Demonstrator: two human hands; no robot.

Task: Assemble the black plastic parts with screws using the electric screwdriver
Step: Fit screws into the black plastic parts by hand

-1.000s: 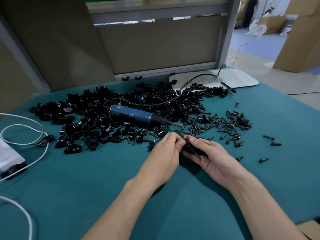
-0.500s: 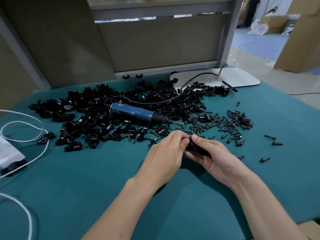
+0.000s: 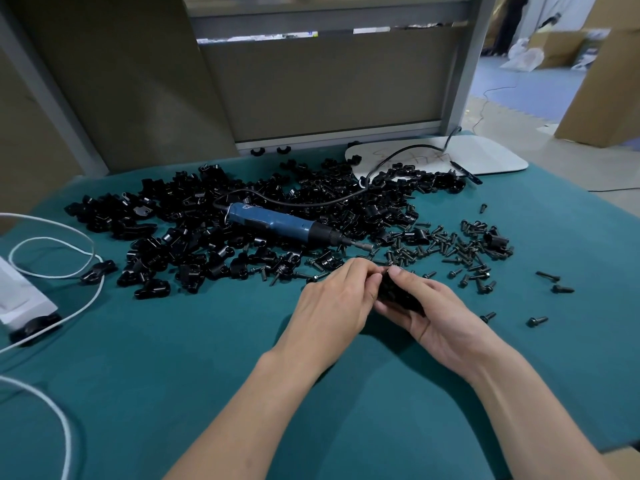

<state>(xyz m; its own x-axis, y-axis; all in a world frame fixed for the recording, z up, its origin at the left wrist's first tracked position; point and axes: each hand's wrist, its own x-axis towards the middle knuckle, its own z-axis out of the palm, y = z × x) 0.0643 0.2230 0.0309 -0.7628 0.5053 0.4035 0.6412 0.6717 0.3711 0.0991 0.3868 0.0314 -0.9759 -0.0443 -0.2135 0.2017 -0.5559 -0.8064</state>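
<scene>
Grip: the right hand (image 3: 437, 318) cradles a black plastic part (image 3: 398, 295), fingers curled beneath it and thumb pressed on top. The left hand (image 3: 332, 306) pinches the part's left end with curled fingertips. Whether a screw sits between them is hidden.
Part's place: held just above the green cloth (image 3: 214, 368), about mid-surface, on the near fringe of the litter.
Risk, fit: both hands cover the joint, so halves seated askew would likely go unnoticed. A screw driven then could cross-thread or crack the plastic.
Risk, release: one hand must let go to fetch the tool. With only one hand holding, the pieces may spring apart or a loose screw may drop.
Loose screws (image 3: 464, 252): strewn right of centre, with strays toward the right edge. A brushing wrist could send them rolling off.
Electric screwdriver (image 3: 277, 223): lying on the heap of black parts (image 3: 194, 220), its bit pointing at the hands and close to them. A blind reach may knock it.
Black cord (image 3: 311, 202): trails over the heap toward the far right corner. Lifting the tool could drag parts along with it.
</scene>
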